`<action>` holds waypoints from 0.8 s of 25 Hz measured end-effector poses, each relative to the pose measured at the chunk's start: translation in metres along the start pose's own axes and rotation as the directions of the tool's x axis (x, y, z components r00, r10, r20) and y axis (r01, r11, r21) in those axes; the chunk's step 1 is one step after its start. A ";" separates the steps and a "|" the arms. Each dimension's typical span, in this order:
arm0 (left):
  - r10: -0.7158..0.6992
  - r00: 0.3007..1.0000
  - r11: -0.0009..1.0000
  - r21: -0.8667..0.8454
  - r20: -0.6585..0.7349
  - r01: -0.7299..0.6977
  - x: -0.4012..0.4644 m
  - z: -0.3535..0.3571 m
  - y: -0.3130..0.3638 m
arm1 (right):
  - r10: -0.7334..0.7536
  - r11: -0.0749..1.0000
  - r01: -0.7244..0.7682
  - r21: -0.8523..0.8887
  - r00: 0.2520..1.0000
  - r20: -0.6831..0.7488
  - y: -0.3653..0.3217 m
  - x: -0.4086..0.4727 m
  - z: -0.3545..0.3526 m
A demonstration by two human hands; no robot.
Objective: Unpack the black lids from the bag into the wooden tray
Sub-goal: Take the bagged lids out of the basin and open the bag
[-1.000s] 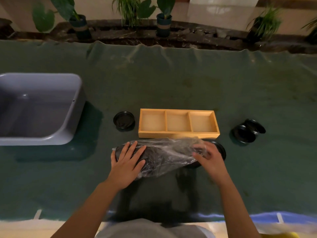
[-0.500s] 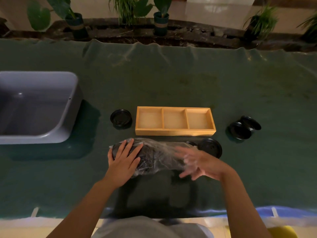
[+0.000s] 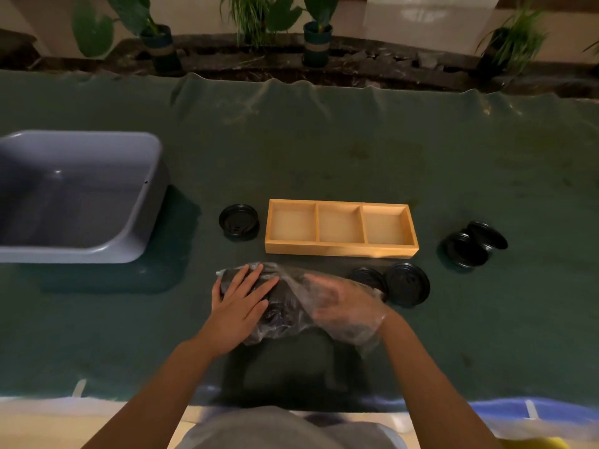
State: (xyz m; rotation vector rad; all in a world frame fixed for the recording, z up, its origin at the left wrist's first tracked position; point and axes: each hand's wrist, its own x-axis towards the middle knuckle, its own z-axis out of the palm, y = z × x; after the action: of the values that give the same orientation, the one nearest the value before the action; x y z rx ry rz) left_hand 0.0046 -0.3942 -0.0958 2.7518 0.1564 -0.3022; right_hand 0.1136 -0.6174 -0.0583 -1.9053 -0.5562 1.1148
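Note:
A clear plastic bag [image 3: 281, 314] holding a stack of black lids lies on the green cloth just in front of the wooden tray [image 3: 340, 249]. The tray's three compartments hold nothing. My left hand [image 3: 241, 298] rests flat on the bag's left end, fingers spread. My right hand [image 3: 343, 306] is inside the bag up to the wrist; through the film its fingers look stretched toward the lids. Loose black lids lie outside the tray: one to its left [image 3: 239, 221], two at its front right [image 3: 407, 284], and an overlapping pair farther right [image 3: 466, 249].
A grey plastic tub [image 3: 81, 254] stands at the left of the table. Potted plants [image 3: 162, 43] line a ledge beyond the table's far edge. The cloth ends close to my body.
My right hand went from the bag's right end, outside the film, into the bag's mouth. The bag has bunched toward my left hand, uncovering two lids by the tray. My left hand stayed put.

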 end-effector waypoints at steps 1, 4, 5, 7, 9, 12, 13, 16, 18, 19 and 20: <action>0.011 1.000 1.000 0.004 0.013 -0.011 0.000 0.000 -0.002 | -0.014 1.000 0.014 -0.012 1.000 0.023 0.004 0.002 -0.002; 0.015 1.000 1.000 -0.003 0.022 -0.015 0.001 -0.003 -0.009 | 0.085 0.995 -0.080 0.063 0.992 -0.092 0.022 0.004 -0.021; 0.003 1.000 1.000 -0.025 0.014 -0.003 0.002 -0.005 -0.011 | 0.180 0.977 -0.163 0.139 0.976 -0.123 0.029 0.001 -0.026; -0.012 1.000 0.998 -0.055 0.020 0.013 0.003 -0.008 -0.015 | 0.380 0.880 -0.350 0.321 0.924 -0.035 0.036 -0.005 -0.028; 0.000 0.999 0.999 -0.042 0.049 0.002 0.002 -0.009 -0.015 | 0.460 0.848 -0.443 0.290 0.888 0.011 0.039 -0.011 -0.015; -0.001 1.000 1.000 -0.028 -0.017 0.001 0.000 -0.009 -0.008 | 0.147 0.926 -0.228 -0.299 0.951 -0.272 0.032 -0.006 -0.002; 0.000 0.998 1.000 0.001 -0.067 0.000 0.000 -0.010 -0.006 | 0.038 0.927 -0.155 -0.343 0.945 -0.325 0.026 -0.002 0.001; 0.044 0.987 0.999 0.025 -0.157 -0.041 -0.001 -0.016 -0.004 | 0.025 0.969 0.033 0.243 0.972 -0.232 0.016 0.006 0.001; 0.111 0.983 0.994 0.001 -0.146 -0.112 -0.001 -0.018 -0.002 | -0.023 0.687 0.003 0.726 1.000 0.018 0.017 0.006 0.001; 0.146 0.982 0.989 0.017 -0.118 -0.145 -0.001 -0.016 -0.001 | -0.053 0.582 -0.048 0.812 0.994 0.096 0.018 0.007 0.000; 0.173 0.982 0.984 0.054 -0.074 -0.170 -0.001 -0.014 0.000 | -0.105 0.530 -0.088 0.844 0.980 0.168 0.017 0.007 -0.001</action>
State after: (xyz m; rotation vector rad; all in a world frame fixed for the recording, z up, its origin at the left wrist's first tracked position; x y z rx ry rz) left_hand 0.0065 -0.3893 -0.0827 2.8017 -0.0688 -0.1540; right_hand 0.1168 -0.6222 -0.0757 -0.9126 -0.0501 1.2575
